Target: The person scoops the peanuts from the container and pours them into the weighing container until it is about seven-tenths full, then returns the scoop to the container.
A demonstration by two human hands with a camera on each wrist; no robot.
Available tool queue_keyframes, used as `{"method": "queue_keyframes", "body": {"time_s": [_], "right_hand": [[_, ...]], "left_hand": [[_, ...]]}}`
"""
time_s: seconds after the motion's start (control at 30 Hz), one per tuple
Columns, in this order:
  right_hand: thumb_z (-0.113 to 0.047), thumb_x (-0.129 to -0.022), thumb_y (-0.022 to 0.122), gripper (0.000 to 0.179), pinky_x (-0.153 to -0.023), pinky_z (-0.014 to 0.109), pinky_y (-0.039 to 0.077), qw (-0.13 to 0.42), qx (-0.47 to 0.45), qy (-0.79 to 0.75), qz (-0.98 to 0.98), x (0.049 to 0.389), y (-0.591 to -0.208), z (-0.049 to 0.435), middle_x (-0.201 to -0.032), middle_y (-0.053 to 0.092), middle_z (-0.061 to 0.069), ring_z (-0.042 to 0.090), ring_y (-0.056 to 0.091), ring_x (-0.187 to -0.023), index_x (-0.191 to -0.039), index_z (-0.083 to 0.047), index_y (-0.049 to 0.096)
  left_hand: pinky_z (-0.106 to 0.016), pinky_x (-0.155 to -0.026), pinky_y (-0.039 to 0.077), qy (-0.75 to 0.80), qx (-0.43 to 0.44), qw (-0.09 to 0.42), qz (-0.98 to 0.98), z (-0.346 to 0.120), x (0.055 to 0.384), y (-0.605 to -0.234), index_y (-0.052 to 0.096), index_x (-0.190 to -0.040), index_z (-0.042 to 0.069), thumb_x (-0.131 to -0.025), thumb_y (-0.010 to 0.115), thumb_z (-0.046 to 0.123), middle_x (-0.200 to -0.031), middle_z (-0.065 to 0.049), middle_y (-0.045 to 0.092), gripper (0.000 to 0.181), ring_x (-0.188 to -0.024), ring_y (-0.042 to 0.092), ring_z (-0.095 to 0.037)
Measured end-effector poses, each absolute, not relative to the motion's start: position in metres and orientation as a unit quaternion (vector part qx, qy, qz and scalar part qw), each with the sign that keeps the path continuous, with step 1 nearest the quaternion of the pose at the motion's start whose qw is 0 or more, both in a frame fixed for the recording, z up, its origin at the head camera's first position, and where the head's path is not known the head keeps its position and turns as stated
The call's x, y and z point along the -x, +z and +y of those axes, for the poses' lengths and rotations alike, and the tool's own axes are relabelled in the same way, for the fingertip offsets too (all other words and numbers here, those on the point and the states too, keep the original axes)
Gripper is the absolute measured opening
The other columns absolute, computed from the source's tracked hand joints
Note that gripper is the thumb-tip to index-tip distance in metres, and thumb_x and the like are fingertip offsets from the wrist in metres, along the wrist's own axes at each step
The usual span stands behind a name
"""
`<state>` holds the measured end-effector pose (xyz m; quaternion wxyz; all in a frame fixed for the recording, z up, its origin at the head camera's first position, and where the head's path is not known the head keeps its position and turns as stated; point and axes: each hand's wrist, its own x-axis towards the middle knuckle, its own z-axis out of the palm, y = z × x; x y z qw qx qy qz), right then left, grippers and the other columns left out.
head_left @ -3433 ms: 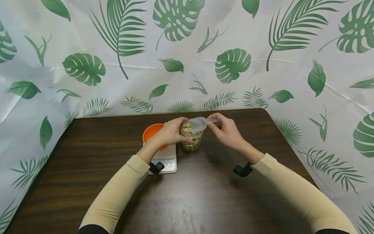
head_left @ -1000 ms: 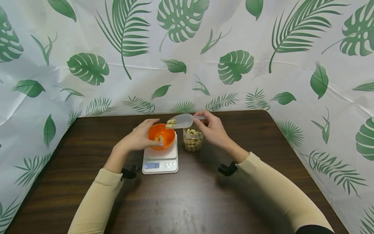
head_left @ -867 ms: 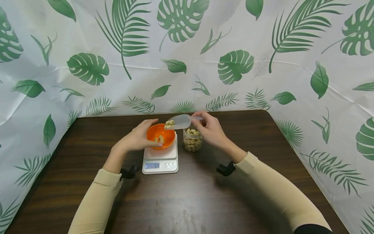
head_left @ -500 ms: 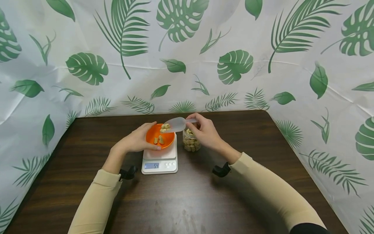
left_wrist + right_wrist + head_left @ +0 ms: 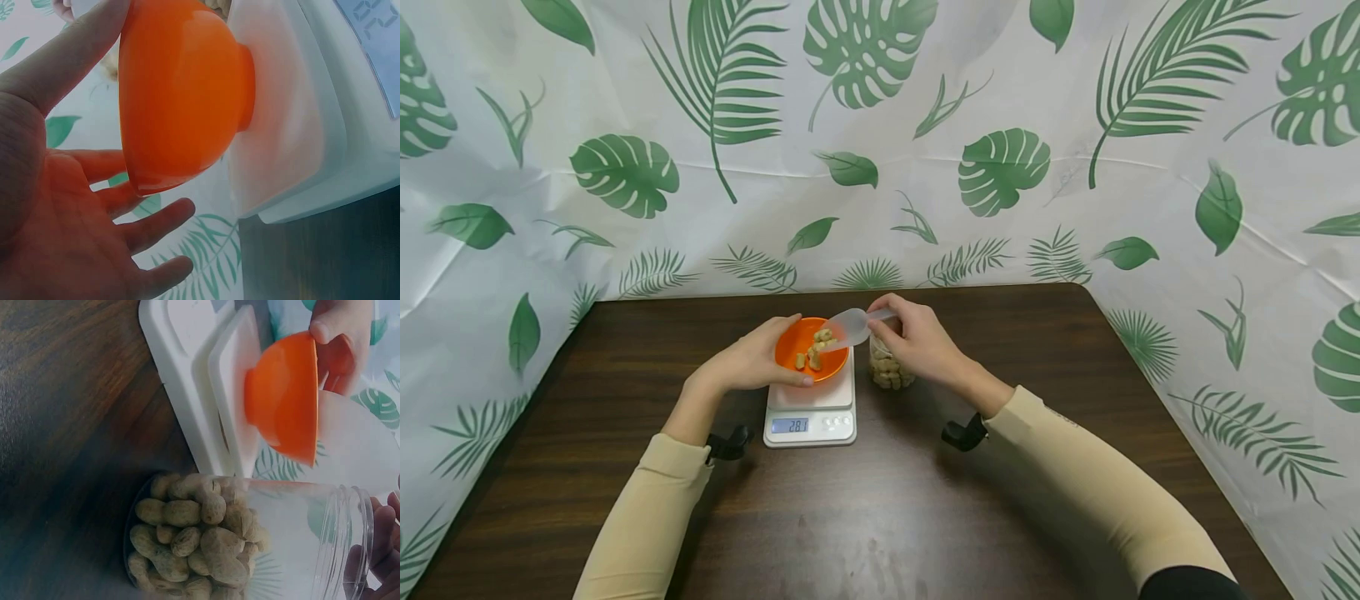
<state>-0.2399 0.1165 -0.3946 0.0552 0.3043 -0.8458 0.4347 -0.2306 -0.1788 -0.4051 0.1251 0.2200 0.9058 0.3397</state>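
My left hand (image 5: pixel 747 358) holds the orange bowl (image 5: pixel 181 94) by its rim, thumb on the near side and fingertips at the far side. The bowl stands on a white kitchen scale (image 5: pixel 831 427), whose display reads 281, any decimal point too small to see. Several peanuts (image 5: pixel 814 358) lie inside the bowl. My right hand (image 5: pixel 917 337) pinches the handle of a translucent scoop (image 5: pixel 852 325), its tip tilted down over the bowl's right side with peanuts at its lip. Below that hand, a clear open jar (image 5: pixel 287 512) is about half full of unshelled peanuts (image 5: pixel 187 537).
The scale and jar stand side by side on a dark wooden table (image 5: pixel 880 517). Behind the table's far edge hangs a white sheet (image 5: pixel 910 192) printed with green leaves. Black wrist cameras are strapped below both hands.
My left hand has gone from the jar to the bowl. My right hand has carried the scoop left from the jar and tipped it, dropping peanuts; the display went from 54 to 281.
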Motion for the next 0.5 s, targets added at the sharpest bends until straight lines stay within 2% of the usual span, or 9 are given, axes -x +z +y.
{"method": "queue_keyframes", "body": {"time_s": [0.17,0.5], "right_hand": [[-0.018,-0.103,0.065,0.018,-0.055,0.031,0.043,0.058,-0.327,0.406,-0.851,0.2417,-0.3938,0.1156,-0.078,0.060,0.004,0.022,0.051,-0.060,-0.117,-0.006,0.065],[-0.017,-0.103,0.065,0.018,-0.054,0.031,0.046,0.066,-0.342,0.388,-0.853,0.2426,-0.3898,0.1194,-0.084,0.063,0.001,0.019,0.052,-0.059,-0.118,-0.007,0.065]], "left_hand": [[-0.057,-0.110,0.039,0.340,-0.215,0.128,0.906,-0.1794,0.2312,-0.4058,0.028,-0.159,-0.004,-0.080,0.089,0.040,-0.153,-0.021,0.041,0.109,-0.131,0.047,-0.037],[-0.060,-0.109,0.038,0.338,-0.208,0.137,0.907,-0.1781,0.2308,-0.4035,0.027,-0.159,-0.004,-0.081,0.087,0.040,-0.154,-0.023,0.038,0.107,-0.130,0.047,-0.038]]}}
